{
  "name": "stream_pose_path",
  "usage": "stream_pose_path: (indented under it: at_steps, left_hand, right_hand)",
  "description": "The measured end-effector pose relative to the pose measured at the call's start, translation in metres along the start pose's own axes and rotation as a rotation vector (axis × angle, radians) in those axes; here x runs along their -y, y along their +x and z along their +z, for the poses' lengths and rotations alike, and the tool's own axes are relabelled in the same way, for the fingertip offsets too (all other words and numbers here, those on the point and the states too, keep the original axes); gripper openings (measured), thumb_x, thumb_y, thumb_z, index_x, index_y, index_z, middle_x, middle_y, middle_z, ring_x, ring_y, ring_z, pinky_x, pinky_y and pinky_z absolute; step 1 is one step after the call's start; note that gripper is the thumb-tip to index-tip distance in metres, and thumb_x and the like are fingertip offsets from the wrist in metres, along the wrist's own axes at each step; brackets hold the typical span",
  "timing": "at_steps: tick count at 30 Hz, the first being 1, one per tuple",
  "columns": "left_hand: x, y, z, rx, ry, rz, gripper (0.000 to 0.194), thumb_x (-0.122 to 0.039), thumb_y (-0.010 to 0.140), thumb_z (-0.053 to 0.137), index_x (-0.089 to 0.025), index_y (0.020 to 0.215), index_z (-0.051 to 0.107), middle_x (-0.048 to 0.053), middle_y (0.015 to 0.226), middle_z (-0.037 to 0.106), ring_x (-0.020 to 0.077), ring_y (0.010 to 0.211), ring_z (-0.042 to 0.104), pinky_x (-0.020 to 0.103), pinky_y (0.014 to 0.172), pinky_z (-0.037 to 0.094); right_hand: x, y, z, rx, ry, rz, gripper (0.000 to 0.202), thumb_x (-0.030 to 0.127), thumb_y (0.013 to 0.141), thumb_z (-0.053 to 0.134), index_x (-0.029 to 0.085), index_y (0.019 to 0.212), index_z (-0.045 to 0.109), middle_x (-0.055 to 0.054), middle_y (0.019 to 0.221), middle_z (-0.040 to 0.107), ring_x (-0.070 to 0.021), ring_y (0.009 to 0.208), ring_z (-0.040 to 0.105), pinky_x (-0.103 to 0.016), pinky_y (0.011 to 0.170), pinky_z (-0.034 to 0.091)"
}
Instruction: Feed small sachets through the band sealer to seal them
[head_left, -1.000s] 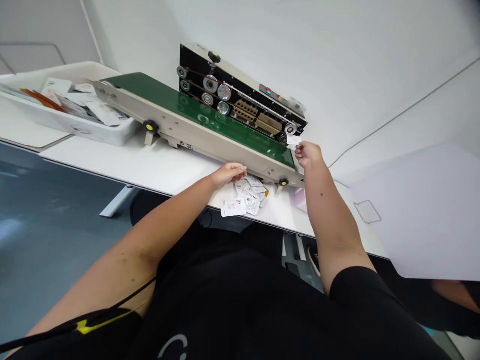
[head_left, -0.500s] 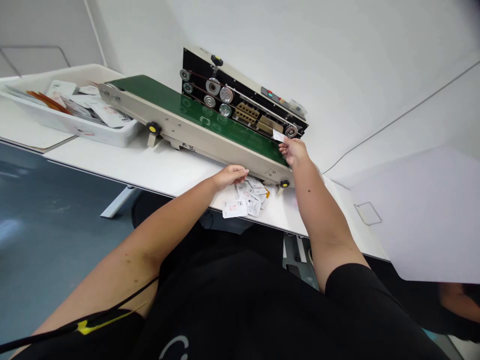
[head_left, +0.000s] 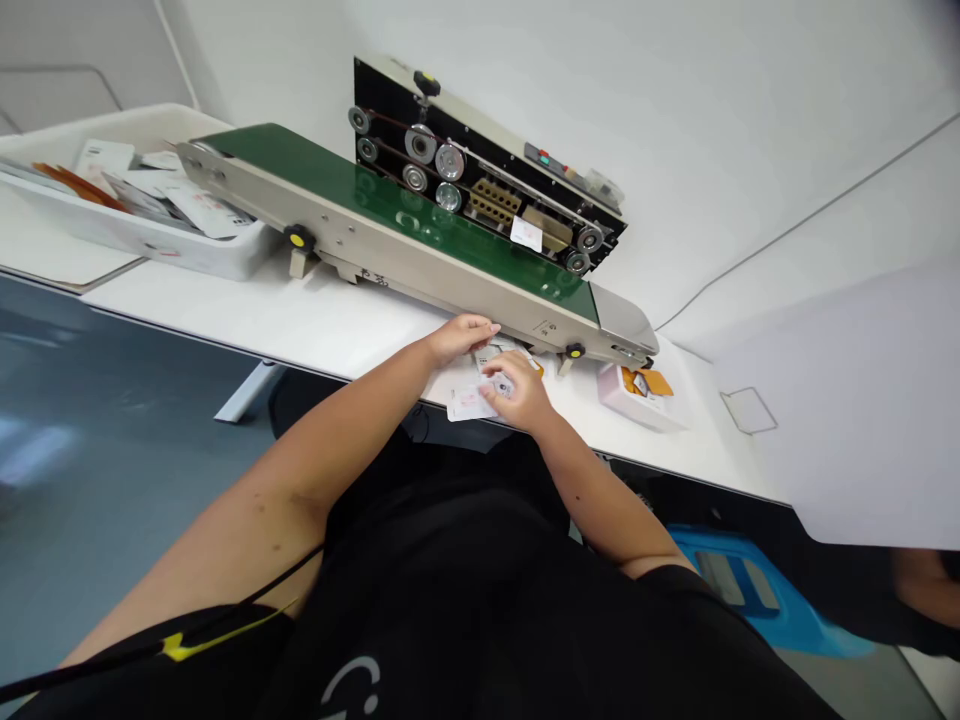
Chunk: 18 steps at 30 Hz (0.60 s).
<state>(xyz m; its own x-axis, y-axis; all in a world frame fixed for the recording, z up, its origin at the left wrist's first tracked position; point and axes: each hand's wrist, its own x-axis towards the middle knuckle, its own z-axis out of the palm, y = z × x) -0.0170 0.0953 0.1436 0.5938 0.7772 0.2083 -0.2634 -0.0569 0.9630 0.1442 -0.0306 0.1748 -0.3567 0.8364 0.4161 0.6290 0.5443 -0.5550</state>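
Small white printed packets (head_left: 491,352) lie in an overlapping pile on the table, in front of a sealing machine's conveyor. My left hand (head_left: 459,338) is at the pile's left edge, close under the conveyor side, its fingers stretched to the right and nothing seen in them. Over the pile is my right hand (head_left: 521,393), open, thumb and fingertips apart. Its thumb is at a white packet with pink print (head_left: 466,402) near the table's front edge; the hand covers part of the pile. Another white packet (head_left: 526,233) stands at the sealing machine (head_left: 491,200), above the green belt (head_left: 330,185).
At the left, a white bin (head_left: 217,262) holds many packets, some orange. A small pale box (head_left: 637,408) with orange packets stands right of the conveyor's end. A blue plastic stool (head_left: 795,615) is below the table (head_left: 352,340). Part of another person (head_left: 926,590) shows at the far right.
My right hand has let go of the packet at the machine and come down to the pile. That packet has moved left along the machine. My left hand has barely moved.
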Motion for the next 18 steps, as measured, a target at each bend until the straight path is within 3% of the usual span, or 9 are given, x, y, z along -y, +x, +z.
stream_pose_path:
  at_steps: [2,4,6,8,10,13,18]
  left_hand:
    - [0.002,0.001,-0.001,-0.012,-0.017,-0.012,0.057,-0.066,0.077,0.081,-0.015,0.065,0.058,-0.002,0.056,0.047,0.0062,0.050,0.036,0.023,0.049,0.021]
    - [0.003,0.001,-0.001,-0.016,-0.016,-0.013,0.057,-0.065,0.078,0.081,-0.015,0.065,0.058,-0.002,0.057,0.048,0.0064,0.051,0.037,0.022,0.049,0.022]
    - [0.003,0.000,-0.001,-0.024,-0.013,0.000,0.056,-0.064,0.079,0.081,-0.015,0.064,0.058,-0.001,0.058,0.048,0.0067,0.053,0.039,0.022,0.050,0.024]
    - [0.002,-0.001,-0.001,-0.031,-0.006,0.009,0.056,-0.063,0.079,0.081,-0.015,0.063,0.057,-0.001,0.058,0.049,0.0069,0.053,0.039,0.023,0.051,0.025]
    - [0.001,-0.002,-0.001,-0.035,0.008,0.007,0.055,-0.062,0.080,0.080,-0.015,0.064,0.057,-0.001,0.057,0.049,0.0069,0.052,0.038,0.023,0.051,0.025]
    - [0.001,-0.001,-0.001,-0.031,0.028,-0.005,0.054,-0.062,0.082,0.079,-0.015,0.065,0.057,-0.001,0.056,0.049,0.0067,0.051,0.037,0.023,0.051,0.025]
    - [0.004,0.000,-0.001,-0.017,0.047,-0.031,0.053,-0.062,0.080,0.081,-0.015,0.068,0.059,-0.001,0.059,0.050,0.0067,0.052,0.038,0.023,0.051,0.025]
  right_hand:
    - [0.000,-0.014,0.011,0.191,-0.129,-0.130,0.053,0.054,0.082,0.080,0.029,0.127,0.069,-0.010,0.139,0.067,-0.0351,0.129,0.058,-0.055,0.116,0.041]
    - [-0.007,-0.023,0.017,0.320,-0.219,-0.173,0.071,0.054,0.080,0.083,0.031,0.144,0.063,-0.009,0.157,0.056,-0.0385,0.143,0.048,-0.060,0.123,0.032]
    - [-0.018,-0.026,0.019,0.386,-0.245,-0.179,0.064,0.044,0.086,0.079,0.034,0.147,0.062,-0.006,0.158,0.056,-0.0362,0.143,0.050,-0.061,0.126,0.028]
    - [-0.029,-0.026,0.020,0.370,-0.195,-0.171,0.053,0.032,0.091,0.071,0.036,0.144,0.065,-0.004,0.151,0.063,-0.0316,0.139,0.056,-0.060,0.126,0.027]
    - [-0.037,-0.025,0.018,0.286,-0.094,-0.157,0.049,0.027,0.093,0.064,0.035,0.142,0.067,-0.005,0.147,0.067,-0.0282,0.136,0.060,-0.059,0.126,0.030]
    - [-0.044,-0.023,0.015,0.089,0.072,-0.074,0.043,0.032,0.098,0.057,0.032,0.139,0.069,-0.007,0.144,0.069,-0.0254,0.134,0.062,-0.051,0.122,0.040]
    - [-0.049,-0.029,0.017,-0.388,0.302,0.260,0.039,0.052,0.099,0.057,0.029,0.127,0.071,-0.008,0.130,0.074,-0.0242,0.125,0.067,-0.044,0.114,0.050]
